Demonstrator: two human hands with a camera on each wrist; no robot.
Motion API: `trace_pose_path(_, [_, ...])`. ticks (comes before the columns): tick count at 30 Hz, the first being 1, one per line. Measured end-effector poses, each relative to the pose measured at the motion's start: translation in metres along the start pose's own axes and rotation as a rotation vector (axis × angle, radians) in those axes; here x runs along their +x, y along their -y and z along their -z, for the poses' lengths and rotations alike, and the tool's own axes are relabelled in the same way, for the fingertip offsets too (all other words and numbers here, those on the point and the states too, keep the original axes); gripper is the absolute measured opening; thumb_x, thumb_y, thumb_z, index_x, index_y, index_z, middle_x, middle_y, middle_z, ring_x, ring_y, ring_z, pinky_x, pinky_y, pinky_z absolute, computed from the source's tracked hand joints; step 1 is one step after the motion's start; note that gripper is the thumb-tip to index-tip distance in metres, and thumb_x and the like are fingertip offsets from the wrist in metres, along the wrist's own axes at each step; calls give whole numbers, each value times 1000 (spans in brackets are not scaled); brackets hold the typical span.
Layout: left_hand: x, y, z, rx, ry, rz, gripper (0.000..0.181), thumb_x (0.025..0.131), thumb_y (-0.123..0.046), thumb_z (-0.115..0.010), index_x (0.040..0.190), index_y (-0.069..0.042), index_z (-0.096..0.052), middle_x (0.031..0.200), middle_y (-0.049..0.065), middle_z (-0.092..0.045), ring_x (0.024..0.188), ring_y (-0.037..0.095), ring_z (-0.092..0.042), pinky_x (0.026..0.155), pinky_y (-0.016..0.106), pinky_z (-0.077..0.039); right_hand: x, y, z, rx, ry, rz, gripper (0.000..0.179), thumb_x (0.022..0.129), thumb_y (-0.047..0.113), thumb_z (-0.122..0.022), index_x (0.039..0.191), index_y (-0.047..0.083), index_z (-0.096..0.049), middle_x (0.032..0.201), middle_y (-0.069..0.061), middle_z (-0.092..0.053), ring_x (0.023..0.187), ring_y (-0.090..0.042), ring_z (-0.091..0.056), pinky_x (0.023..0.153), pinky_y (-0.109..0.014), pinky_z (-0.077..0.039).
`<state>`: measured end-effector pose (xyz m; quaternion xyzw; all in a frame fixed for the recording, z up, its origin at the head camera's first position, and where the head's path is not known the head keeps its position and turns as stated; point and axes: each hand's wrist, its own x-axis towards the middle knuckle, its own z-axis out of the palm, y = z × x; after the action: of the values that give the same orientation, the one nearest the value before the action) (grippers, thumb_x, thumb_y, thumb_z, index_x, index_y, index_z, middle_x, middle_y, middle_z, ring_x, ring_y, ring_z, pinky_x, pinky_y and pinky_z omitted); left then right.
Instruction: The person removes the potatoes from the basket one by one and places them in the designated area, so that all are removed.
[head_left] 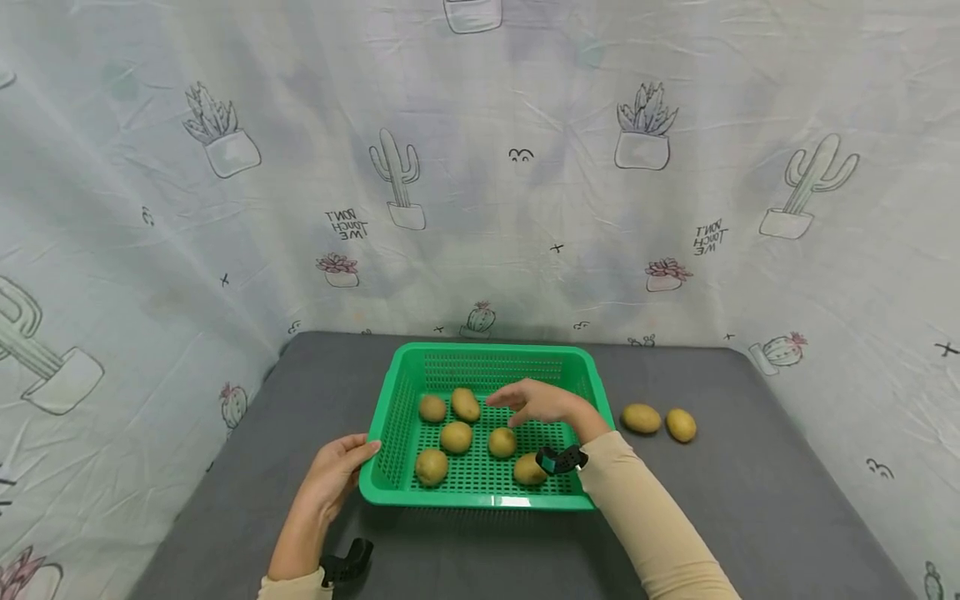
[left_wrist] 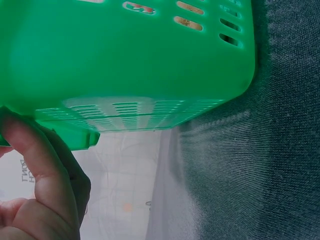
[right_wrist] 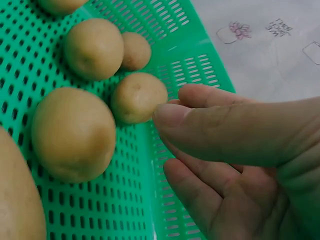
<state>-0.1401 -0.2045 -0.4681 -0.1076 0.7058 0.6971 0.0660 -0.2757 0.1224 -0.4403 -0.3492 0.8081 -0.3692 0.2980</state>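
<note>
A green plastic basket (head_left: 480,501) with slotted walls stands on the grey cloth and contains several potatoes (head_left: 456,437). My left hand (head_left: 335,471) grips its left rim, thumb on top and fingers beneath; the left wrist view shows those fingers (left_wrist: 37,160) under the edge. Over the basket's inside, my right hand (head_left: 543,402) hovers with loosely bent fingers and holds nothing. Nearest below it lies a round potato (head_left: 502,442). In the right wrist view, the thumb (right_wrist: 215,131) appears in front of the potatoes, overlapping the edge of one (right_wrist: 139,97). My right wrist partly covers another potato (head_left: 529,469).
Two potatoes lie on the cloth right of the basket, an oval one (head_left: 641,418) and a smaller one (head_left: 681,425). The grey-covered table (head_left: 750,500) meets a pale curtain (head_left: 480,208) printed with cacti at the back and sides.
</note>
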Motion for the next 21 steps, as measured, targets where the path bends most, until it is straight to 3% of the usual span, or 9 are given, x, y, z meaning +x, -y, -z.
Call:
trace_pose_path(9, [0, -1, -1, -6, 0, -12, 42, 96, -17, -56, 125, 12, -48, 87, 1, -65, 73, 9, -64, 67, 26, -53, 7, -3, -2, -90, 36, -48, 52, 88, -2, -62, 138, 7, -49, 143, -9, -47, 135, -31, -40, 106, -44, -38])
trace_pose_path(21, [0, 1, -1, 8, -10, -5, 42, 96, -17, -57, 125, 12, -48, 88, 2, -65, 73, 9, -63, 67, 26, -53, 9, -6, -11, -96, 82, -106, 56, 88, -2, -62, 140, 11, -47, 145, -7, -44, 136, -29, -38, 103, -42, -41])
